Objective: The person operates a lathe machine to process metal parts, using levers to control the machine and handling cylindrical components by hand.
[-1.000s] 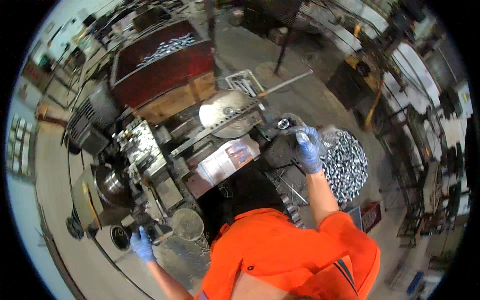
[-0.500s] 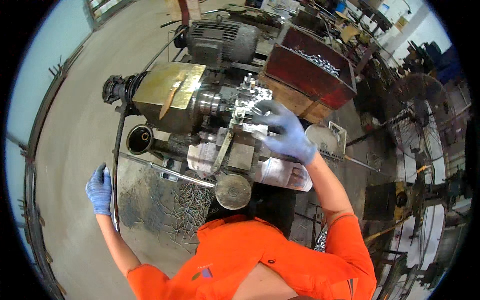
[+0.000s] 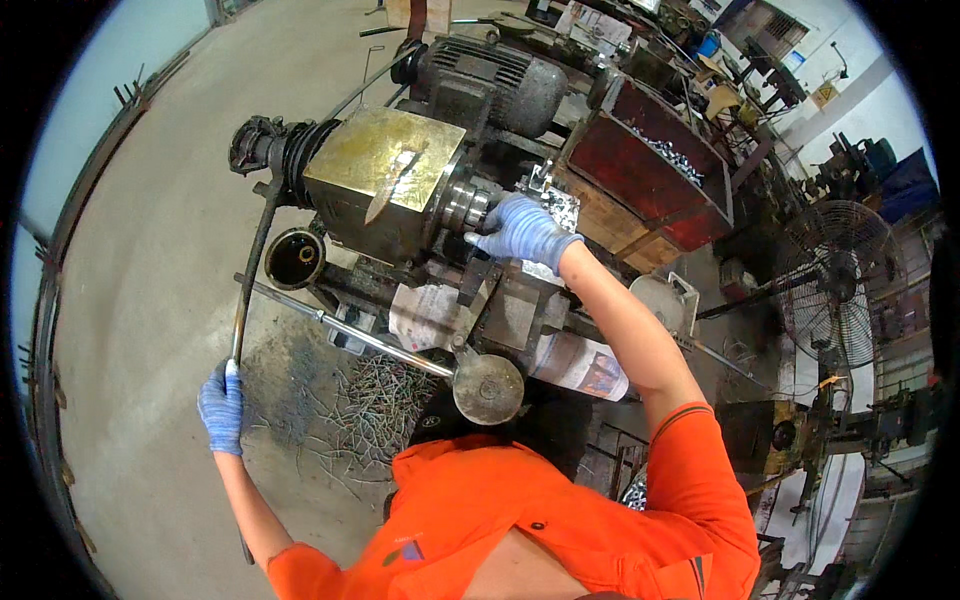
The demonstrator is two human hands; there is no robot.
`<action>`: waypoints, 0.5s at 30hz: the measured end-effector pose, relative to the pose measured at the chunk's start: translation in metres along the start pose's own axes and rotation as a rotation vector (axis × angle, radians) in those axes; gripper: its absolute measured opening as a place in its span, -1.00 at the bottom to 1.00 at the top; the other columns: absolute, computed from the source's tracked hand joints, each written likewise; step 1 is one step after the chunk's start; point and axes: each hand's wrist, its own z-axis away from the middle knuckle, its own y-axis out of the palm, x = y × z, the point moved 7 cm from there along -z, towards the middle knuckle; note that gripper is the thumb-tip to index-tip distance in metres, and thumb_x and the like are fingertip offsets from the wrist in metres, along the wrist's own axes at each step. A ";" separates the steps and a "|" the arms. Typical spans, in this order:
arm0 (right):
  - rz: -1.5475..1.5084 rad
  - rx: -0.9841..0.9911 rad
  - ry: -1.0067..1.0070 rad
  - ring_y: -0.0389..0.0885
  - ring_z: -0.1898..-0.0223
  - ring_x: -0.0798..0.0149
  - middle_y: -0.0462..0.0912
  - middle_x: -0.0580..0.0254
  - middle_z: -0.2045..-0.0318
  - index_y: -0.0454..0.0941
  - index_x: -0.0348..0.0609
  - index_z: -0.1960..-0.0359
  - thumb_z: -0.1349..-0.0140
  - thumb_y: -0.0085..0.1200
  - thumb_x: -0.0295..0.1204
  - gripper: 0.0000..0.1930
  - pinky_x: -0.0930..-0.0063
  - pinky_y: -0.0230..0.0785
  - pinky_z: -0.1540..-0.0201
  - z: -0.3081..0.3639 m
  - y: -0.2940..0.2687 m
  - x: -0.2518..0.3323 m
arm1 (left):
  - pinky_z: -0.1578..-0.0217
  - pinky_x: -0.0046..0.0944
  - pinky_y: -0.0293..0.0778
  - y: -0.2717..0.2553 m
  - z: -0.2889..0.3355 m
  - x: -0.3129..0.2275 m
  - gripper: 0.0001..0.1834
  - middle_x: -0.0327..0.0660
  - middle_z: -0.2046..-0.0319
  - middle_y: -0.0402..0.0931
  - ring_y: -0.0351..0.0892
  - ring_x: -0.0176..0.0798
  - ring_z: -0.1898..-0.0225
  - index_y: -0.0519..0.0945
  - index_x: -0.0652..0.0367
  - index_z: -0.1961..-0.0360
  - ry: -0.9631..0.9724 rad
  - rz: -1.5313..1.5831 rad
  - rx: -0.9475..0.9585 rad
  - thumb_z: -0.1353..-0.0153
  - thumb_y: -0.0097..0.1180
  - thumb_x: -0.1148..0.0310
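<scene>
My left hand, in a blue knit glove, is closed round the long dark metal lever that runs down from the left end of the machine. My right hand, gloved alike, reaches over the metal fixture beside the shiny round chuck. Its fingers are bent and drawn together close to the chuck's face; whatever they hold is hidden. A brassy cover plate, with a wooden-looking strip lying on it, tops the machine head left of the chuck.
An electric motor sits behind the machine. A red bin of small metal parts stands to the right. Nearer me are a chrome bar, a round metal disc, and thin metal scraps on the floor. A fan stands far right.
My left hand, loose beside the lever before, has closed round it. My right hand has moved from the fixture toward the chuck, its spread fingers drawing together. The whole view has shifted slightly.
</scene>
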 end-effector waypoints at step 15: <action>-0.460 -0.104 0.276 0.39 0.64 0.36 0.50 0.15 0.74 0.55 -0.37 0.62 0.09 0.14 0.10 -0.40 0.36 0.30 0.47 -0.040 -0.006 -0.043 | 0.39 -0.07 0.40 -0.016 0.006 -0.022 -0.57 -0.02 0.50 0.53 0.53 0.03 0.44 0.54 0.06 0.15 0.008 -0.205 0.042 -0.20 -0.16 -0.01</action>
